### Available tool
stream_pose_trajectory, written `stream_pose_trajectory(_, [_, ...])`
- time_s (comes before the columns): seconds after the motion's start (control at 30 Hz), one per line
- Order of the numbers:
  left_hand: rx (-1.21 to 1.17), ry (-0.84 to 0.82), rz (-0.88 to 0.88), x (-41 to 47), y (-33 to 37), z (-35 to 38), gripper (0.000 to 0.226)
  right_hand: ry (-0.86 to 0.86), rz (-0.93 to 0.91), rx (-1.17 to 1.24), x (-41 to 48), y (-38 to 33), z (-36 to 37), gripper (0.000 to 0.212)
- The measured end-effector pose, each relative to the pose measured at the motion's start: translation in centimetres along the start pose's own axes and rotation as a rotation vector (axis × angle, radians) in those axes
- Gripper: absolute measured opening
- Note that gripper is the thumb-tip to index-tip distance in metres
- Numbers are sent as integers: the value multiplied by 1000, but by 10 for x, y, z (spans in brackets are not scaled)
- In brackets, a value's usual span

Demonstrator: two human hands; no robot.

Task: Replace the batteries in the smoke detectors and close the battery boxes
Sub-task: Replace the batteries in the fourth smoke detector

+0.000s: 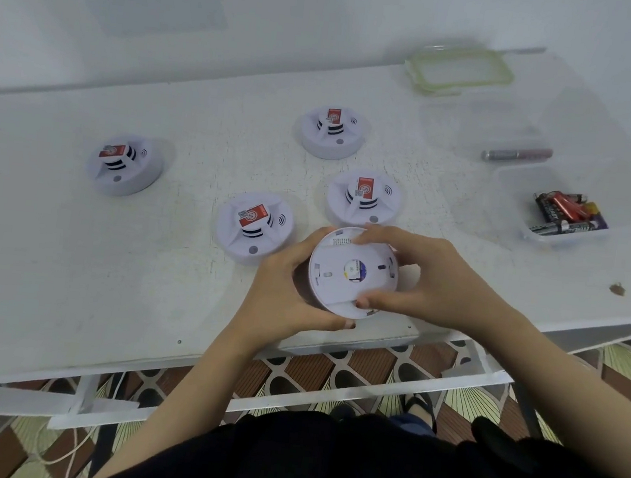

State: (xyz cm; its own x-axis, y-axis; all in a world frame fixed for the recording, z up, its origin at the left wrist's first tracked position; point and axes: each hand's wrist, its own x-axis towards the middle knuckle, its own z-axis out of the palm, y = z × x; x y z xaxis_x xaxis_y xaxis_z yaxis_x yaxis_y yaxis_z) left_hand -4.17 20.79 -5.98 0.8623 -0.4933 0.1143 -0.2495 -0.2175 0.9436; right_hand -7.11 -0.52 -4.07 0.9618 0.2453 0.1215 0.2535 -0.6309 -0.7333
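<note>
A round white smoke detector (pixel 349 271) is held back side up just above the near edge of the white table (pixel 71 252). My left hand (pixel 284 298) cups its left and lower rim. My right hand (pixel 431 274) grips its top and right rim, thumb pressed on the lower back plate. Several more detectors stand face up with red labels: one at the left (pixel 125 166), one in the middle (pixel 254 228), one behind my right hand (pixel 365 199), one further back (pixel 333 131). A clear tub (pixel 552 228) at the right holds several batteries (pixel 565 214).
A second clear tub (pixel 474 119) with a pen-like metal tool (pixel 517 154) sits behind the battery tub. A green-rimmed lid (pixel 460 69) lies at the back right. A small brown speck (pixel 617 289) is near the right edge. Patterned floor shows below the table.
</note>
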Motion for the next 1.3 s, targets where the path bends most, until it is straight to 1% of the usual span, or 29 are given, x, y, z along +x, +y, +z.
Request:
stream_pose_trajectory(0.17, [11,20,12,0,0,1,87,44,-21,-101,-2,-4,4,61])
stream_pose_trajectory(0.47, [25,50,24,-1,-1,2,86,102,-29,-145,-4,-8,11,60])
stream_pose_trajectory(0.57, [14,45,10,0,-2,1,86,89,-13,-129,-2,-8,11,63])
stream_pose_trajectory(0.67, [6,33,-2,0,-1,0,85,31,-18,-129,2,-4,5,62])
stream_pose_trajectory(0.73, [1,28,3,1,-1,0,86,-42,-13,-96,4,-1,1,64])
stream_pose_trajectory(0.83, [-4,13,12,2,0,-1,86,-150,-4,37,7,1,-4,69])
stream_pose_trajectory(1.0, [-9,2,1,1,-1,0,88,-236,46,190,14,4,-10,67])
stream_pose_trajectory(1.3, [-5,5,-9,1,-1,-1,88,-424,34,112,32,4,-16,72])
